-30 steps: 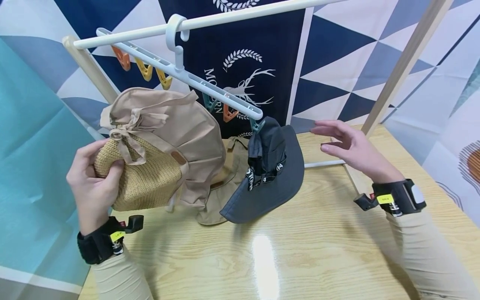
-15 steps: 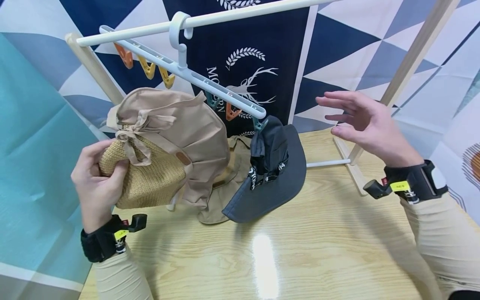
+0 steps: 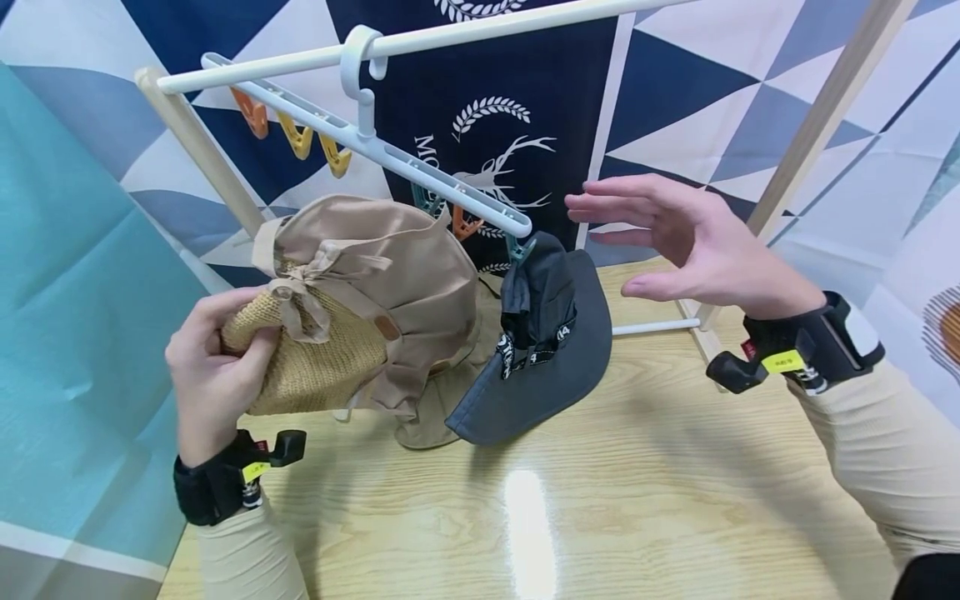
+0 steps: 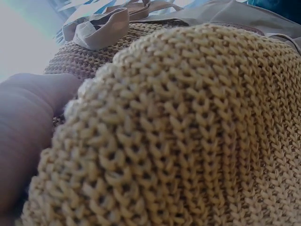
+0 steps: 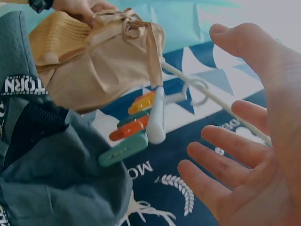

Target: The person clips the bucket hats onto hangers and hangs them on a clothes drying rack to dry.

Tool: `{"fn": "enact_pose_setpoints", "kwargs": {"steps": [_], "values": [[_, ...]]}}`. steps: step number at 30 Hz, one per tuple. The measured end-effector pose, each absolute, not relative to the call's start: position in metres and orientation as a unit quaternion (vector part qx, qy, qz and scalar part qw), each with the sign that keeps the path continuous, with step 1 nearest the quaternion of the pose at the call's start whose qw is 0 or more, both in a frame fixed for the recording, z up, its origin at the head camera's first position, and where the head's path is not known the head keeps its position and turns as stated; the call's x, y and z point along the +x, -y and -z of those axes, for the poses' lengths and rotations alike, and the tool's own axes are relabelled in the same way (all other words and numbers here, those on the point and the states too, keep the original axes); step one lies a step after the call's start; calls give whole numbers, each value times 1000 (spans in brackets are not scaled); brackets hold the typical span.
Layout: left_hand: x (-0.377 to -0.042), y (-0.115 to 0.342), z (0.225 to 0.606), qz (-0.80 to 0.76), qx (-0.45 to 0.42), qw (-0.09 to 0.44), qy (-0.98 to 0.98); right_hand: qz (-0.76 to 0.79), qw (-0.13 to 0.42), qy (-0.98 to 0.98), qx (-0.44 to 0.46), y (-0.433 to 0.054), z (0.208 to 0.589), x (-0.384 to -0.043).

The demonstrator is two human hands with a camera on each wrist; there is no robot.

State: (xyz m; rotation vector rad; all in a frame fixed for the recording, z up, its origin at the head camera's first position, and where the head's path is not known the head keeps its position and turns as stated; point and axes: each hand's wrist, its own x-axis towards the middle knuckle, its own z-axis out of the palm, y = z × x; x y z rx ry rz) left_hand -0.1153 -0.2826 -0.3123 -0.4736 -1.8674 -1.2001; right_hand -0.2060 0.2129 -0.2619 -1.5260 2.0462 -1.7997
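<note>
My left hand [image 3: 217,358] grips the woven crown of a beige sun hat [image 3: 322,358], thumb in front, at the left. The hat has a wide fabric brim and a tied bow; its knit fills the left wrist view [image 4: 188,127]. My right hand [image 3: 675,237] is raised at the right with fingers spread and holds nothing. Nearest to it is a dark grey hat [image 3: 540,367], which hangs from a green clip [image 3: 517,248] at the near end of a pale blue clip hanger [image 3: 420,173]. Part of another tan hat [image 3: 438,408] shows behind the held one.
The hanger hooks over a white rail [image 3: 495,32] on wooden posts [image 3: 817,117]. An orange clip [image 3: 251,112], yellow clips [image 3: 296,136] and more clips hang along it. Below is a wood-grain table [image 3: 600,500]. A patterned cloth [image 3: 675,100] stands behind.
My left hand has carried the beige hat to the right, covering more of the tan hat behind. My right hand rose and moved right, then came back left toward the hanger's near end.
</note>
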Motion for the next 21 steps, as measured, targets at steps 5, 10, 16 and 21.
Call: {"fn": "enact_pose_setpoints", "kwargs": {"steps": [5, 10, 16, 21], "values": [[-113, 275, 312, 448, -220, 418, 759, 553, 6, -676, -487, -202, 255, -204], [-111, 267, 311, 427, -251, 411, 765, 540, -4, -690, -482, -191, 252, -200], [-108, 260, 311, 429, -274, 406, 759, 530, -11, -700, -479, -181, 252, -199], [-107, 257, 310, 425, -282, 406, 758, 515, -21, -707, -484, -175, 252, -199]]}}
